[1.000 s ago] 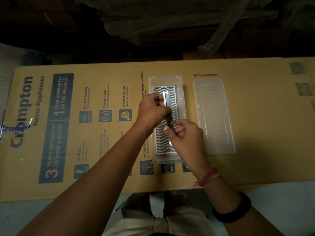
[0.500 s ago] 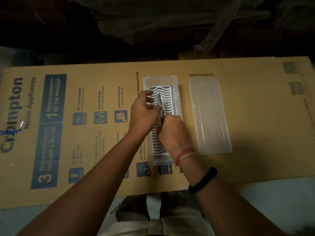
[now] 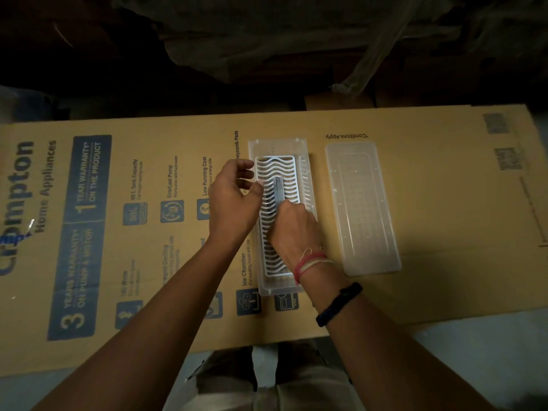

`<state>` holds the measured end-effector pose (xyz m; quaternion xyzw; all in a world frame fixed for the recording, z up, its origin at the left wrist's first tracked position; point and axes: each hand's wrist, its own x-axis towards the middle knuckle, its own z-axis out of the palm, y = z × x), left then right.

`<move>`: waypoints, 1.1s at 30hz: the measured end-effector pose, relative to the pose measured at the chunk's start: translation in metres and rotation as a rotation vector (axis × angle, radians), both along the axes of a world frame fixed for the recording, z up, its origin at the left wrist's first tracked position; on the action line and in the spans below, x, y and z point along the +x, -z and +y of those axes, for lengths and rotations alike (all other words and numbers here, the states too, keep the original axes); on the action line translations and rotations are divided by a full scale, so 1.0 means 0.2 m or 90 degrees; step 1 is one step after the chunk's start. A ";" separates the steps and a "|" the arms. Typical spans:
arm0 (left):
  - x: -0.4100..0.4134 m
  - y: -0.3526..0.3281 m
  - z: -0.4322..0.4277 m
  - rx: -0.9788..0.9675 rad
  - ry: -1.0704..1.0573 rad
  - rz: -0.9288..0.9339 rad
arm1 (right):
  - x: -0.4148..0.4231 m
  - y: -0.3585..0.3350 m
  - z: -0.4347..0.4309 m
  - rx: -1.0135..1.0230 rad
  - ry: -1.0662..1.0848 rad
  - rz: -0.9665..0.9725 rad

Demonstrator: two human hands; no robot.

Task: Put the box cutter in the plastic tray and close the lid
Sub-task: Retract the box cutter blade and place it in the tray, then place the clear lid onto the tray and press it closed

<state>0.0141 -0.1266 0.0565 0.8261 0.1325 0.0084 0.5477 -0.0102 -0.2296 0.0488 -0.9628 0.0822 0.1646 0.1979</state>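
Observation:
A clear plastic tray (image 3: 278, 145) with a white wavy grid insert lies on the cardboard at the centre. The grey box cutter (image 3: 278, 191) rests lengthwise on the grid, its near end covered by my right hand (image 3: 293, 228), whose fingers close on it. My left hand (image 3: 234, 200) hovers just left of the tray's rim, fingers spread and curled, holding nothing. The clear lid (image 3: 361, 209) lies flat on the cardboard to the right of the tray, apart from it.
Everything sits on a large flattened printed cardboard box (image 3: 118, 232) over a pale floor. Dark draped plastic sheeting (image 3: 267, 40) rises behind the far edge. My knees (image 3: 267, 381) show below the near edge.
My left hand has let go of the box cutter and drawn back to the left. My right hand has lowered the cutter onto the grid insert.

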 end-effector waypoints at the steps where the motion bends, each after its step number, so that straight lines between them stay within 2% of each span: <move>1: 0.00 0.00 0.00 0.001 0.000 0.000 | 0.00 0.00 0.00 -0.004 -0.003 0.004; 5: 0.00 0.00 0.01 0.001 -0.003 0.005 | -0.01 -0.02 0.00 0.001 -0.005 0.029; 8: 0.00 -0.01 0.02 -0.005 -0.007 0.007 | -0.05 -0.09 -0.04 0.030 0.002 -0.003; 13: 0.00 -0.01 0.02 -0.009 -0.013 0.015 | -0.07 -0.15 -0.34 0.020 0.067 -0.220; 15: 0.00 -0.02 0.02 -0.005 -0.012 0.012 | -0.06 -0.08 -0.51 0.003 0.119 -0.261; 21: -0.01 -0.06 -0.03 0.003 0.009 0.002 | -0.06 0.19 -0.74 -0.059 0.186 -0.052; 25: 0.00 -0.05 -0.04 0.020 0.008 -0.004 | -0.07 0.25 -0.71 -0.034 0.185 -0.003; 33: -0.02 -0.03 -0.05 0.036 0.007 -0.007 | -0.08 0.31 -0.68 -0.098 0.164 0.025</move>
